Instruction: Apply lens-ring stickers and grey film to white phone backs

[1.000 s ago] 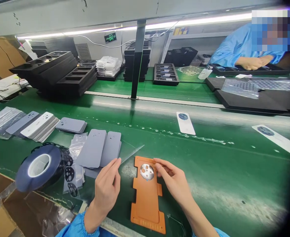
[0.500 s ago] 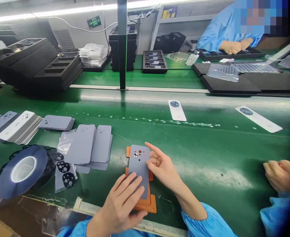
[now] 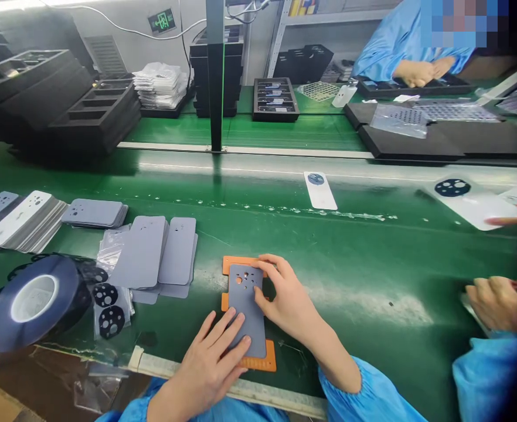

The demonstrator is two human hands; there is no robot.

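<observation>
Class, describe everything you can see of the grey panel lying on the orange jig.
The grey panel is a thin, flat, matte sheet with rounded corners and a cluster of small round holes near its far end. It lies flat on the orange jig, which shows around its edges, on the green belt. The left hand presses fingers on its near end; the right hand holds its far right edge.

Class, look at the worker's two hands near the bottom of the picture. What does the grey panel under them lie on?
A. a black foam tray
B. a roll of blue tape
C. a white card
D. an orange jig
D: the grey panel lies on the orange jig, whose edges show at top and bottom, with the left hand and right hand pressing on it.
</observation>
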